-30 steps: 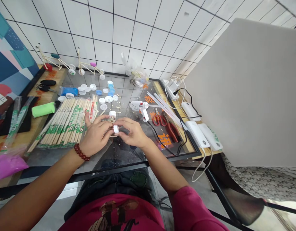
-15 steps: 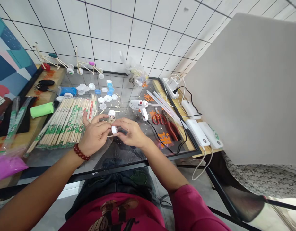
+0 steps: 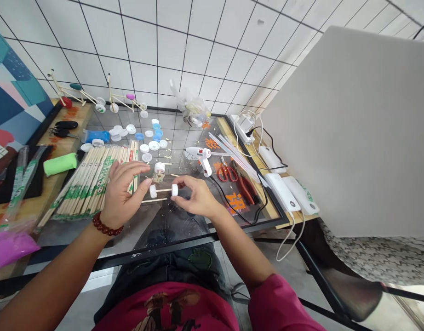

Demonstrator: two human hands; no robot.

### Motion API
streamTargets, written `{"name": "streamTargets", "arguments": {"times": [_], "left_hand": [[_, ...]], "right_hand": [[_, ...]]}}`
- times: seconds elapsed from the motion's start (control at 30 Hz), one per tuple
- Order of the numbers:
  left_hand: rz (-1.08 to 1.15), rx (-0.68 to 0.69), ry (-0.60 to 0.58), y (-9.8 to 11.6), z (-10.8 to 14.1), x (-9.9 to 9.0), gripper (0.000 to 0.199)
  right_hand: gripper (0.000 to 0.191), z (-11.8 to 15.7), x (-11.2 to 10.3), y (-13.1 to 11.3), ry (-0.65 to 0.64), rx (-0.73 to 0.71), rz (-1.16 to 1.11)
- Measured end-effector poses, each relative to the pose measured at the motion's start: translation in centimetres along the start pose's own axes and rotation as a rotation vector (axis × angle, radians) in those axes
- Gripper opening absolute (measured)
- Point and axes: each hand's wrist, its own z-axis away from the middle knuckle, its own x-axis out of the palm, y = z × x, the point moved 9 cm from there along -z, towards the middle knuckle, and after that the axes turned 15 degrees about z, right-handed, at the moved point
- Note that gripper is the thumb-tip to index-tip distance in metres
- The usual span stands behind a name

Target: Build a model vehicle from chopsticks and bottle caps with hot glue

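My right hand (image 3: pixel 195 196) pinches a white bottle cap (image 3: pixel 174 190) between thumb and fingers. A short wooden stick (image 3: pixel 163 190) joins that cap to a second white cap (image 3: pixel 153 191), like an axle between two wheels. My left hand (image 3: pixel 124 195) is open with fingers spread, its thumb tip close to the second cap; whether they touch I cannot tell. Just beyond stands a small clear jar with a white lid (image 3: pixel 159 168). A loose stick (image 3: pixel 154 200) lies on the glass tabletop below the axle piece.
Packed chopsticks (image 3: pixel 84 184) lie left, with loose white and blue caps (image 3: pixel 153 145) behind. On the right are a glue gun (image 3: pixel 202 158) with its cord, glue sticks (image 3: pixel 232 151), red scissors (image 3: pixel 227 174) and pliers (image 3: pixel 244 186). Stick models (image 3: pixel 124 95) stand along the back edge.
My hands have moved apart. The left has let go and opened, moving left, while the right keeps its cap; the stick and both caps now show between them.
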Motion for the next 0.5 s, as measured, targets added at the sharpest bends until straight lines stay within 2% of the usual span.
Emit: {"name": "streamTargets", "arguments": {"times": [0.07, 0.17, 0.33, 0.43, 0.5], "left_hand": [[0.060, -0.008, -0.014, -0.2, 0.0, 0.0, 0.018], [0.064, -0.027, -0.105, -0.7, 0.3, 1.2, 0.025], [-0.085, -0.032, -0.301, -1.2, 1.3, 3.7, 0.041], [-0.204, -0.011, -0.357, -1.1, 1.8, 4.4, 0.041], [-0.245, 0.015, -0.388, -0.8, 2.1, 4.8, 0.042]], "right_hand": [[0.023, 0.9, -0.5, 0.4, -0.006, -0.001, 0.005], [0.024, 2.1, -1.0, 1.0, -0.017, -0.032, 0.030], [0.039, 3.0, -0.7, 2.7, -0.080, 0.040, 0.160], [0.051, 3.1, -0.3, 3.1, -0.118, 0.081, 0.193], [0.052, 3.1, -0.1, 3.3, -0.138, 0.103, 0.180]]}}
